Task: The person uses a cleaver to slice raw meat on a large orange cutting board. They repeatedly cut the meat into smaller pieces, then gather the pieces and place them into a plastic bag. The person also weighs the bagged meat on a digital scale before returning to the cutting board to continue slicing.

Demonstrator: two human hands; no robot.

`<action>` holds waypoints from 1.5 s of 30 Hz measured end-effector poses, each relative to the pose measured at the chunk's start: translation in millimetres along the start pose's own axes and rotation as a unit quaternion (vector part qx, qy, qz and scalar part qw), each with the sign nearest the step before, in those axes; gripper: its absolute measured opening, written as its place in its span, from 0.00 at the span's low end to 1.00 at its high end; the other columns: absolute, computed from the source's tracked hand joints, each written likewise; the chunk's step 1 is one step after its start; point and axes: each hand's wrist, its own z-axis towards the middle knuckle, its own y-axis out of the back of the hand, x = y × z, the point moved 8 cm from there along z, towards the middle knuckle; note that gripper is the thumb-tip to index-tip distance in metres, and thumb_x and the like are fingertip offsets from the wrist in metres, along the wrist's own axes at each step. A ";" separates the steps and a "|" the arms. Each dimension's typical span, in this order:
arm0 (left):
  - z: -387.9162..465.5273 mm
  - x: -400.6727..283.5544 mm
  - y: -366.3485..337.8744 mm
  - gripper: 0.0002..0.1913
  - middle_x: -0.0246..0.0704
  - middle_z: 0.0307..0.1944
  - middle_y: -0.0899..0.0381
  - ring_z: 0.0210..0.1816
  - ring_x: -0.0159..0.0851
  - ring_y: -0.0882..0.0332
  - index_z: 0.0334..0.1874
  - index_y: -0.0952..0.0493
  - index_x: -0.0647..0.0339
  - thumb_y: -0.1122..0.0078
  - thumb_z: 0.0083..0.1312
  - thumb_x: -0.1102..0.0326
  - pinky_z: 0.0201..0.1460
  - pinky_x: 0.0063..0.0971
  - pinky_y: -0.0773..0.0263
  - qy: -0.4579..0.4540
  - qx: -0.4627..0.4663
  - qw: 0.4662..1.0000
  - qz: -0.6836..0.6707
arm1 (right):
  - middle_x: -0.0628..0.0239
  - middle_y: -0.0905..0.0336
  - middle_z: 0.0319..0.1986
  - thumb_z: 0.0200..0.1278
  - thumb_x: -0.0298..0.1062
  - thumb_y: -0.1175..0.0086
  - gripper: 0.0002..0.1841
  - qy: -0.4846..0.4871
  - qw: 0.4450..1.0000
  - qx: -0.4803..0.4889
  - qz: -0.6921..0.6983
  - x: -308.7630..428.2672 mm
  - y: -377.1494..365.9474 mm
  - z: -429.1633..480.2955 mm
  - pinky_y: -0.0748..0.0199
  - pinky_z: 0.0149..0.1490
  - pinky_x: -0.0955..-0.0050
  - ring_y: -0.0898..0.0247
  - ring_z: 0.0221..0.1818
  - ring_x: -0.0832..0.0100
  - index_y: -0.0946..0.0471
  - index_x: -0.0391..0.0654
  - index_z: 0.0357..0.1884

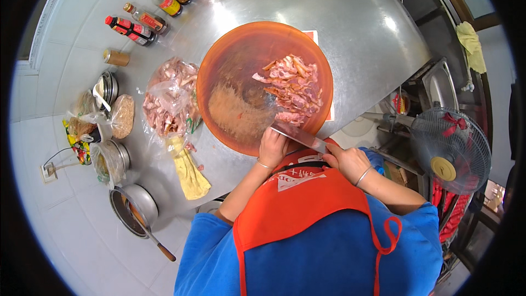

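Note:
My right hand grips the handle of a cleaver, whose broad blade points left across the near edge of a round wooden chopping board. Beside the blade's far end, my left hand rests at the board's near rim with its fingers curled; whether something is under them is hidden. Just beyond the blade lies a heap of sliced raw meat on the board's right half. A clear plastic bag of raw meat pieces sits left of the board. Next to that bag lies a yellow cloth.
Sauce bottles line the back left of the steel table. Along the left edge are a spice jar, stacked metal bowls, bagged goods and a metal pot with a ladle. A fan stands at right.

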 end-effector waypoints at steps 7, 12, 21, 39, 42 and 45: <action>8.3 -7.3 1.7 0.16 0.43 0.48 0.25 0.51 0.54 0.27 0.45 0.21 0.64 0.35 0.54 0.72 0.55 0.43 0.29 -0.015 0.010 1.000 0.010 | 0.48 0.18 0.29 0.72 0.55 0.59 0.23 0.026 0.999 -0.019 0.003 23.3 -32.2 69.9 0.24 0.40 0.47 0.21 0.34 0.45 0.26 0.47 0.53; 6.3 -6.4 2.9 0.15 0.42 0.46 0.25 0.49 0.53 0.27 0.45 0.23 0.64 0.35 0.55 0.73 0.53 0.42 0.29 -0.013 -0.006 1.000 0.012 | 0.50 0.17 0.30 0.74 0.52 0.60 0.22 0.224 0.971 -0.086 -0.003 45.1 -25.1 107.4 0.25 0.42 0.46 0.21 0.36 0.44 0.22 0.45 0.46; 3.1 -4.0 4.0 0.15 0.45 0.49 0.25 0.52 0.56 0.28 0.48 0.23 0.67 0.36 0.58 0.73 0.56 0.44 0.29 -0.012 -0.007 1.000 0.027 | 0.44 0.19 0.30 0.72 0.53 0.58 0.21 0.076 0.997 -0.021 0.024 32.0 -0.9 39.6 0.25 0.43 0.48 0.22 0.35 0.43 0.22 0.45 0.43; 12.3 -12.0 6.9 0.15 0.43 0.47 0.26 0.51 0.52 0.28 0.47 0.23 0.66 0.36 0.58 0.71 0.54 0.43 0.28 -0.018 -0.020 1.000 0.015 | 0.45 0.19 0.31 0.73 0.50 0.59 0.23 0.175 0.968 -0.098 0.149 32.8 -8.6 124.3 0.26 0.44 0.51 0.23 0.38 0.43 0.20 0.41 0.38; 13.8 -10.9 10.3 0.15 0.42 0.48 0.26 0.52 0.52 0.28 0.48 0.23 0.65 0.36 0.59 0.71 0.56 0.42 0.29 -0.019 -0.042 0.999 0.019 | 0.46 0.20 0.31 0.73 0.48 0.58 0.21 0.151 0.971 -0.115 0.148 24.2 -2.7 110.4 0.26 0.43 0.52 0.23 0.37 0.43 0.21 0.41 0.38; 8.0 -6.9 5.4 0.15 0.45 0.50 0.26 0.54 0.55 0.28 0.49 0.23 0.66 0.36 0.59 0.72 0.57 0.44 0.29 -0.002 -0.022 1.000 0.006 | 0.48 0.19 0.30 0.73 0.48 0.57 0.19 0.125 0.988 -0.070 0.055 39.2 8.7 60.1 0.25 0.41 0.50 0.22 0.35 0.44 0.21 0.44 0.42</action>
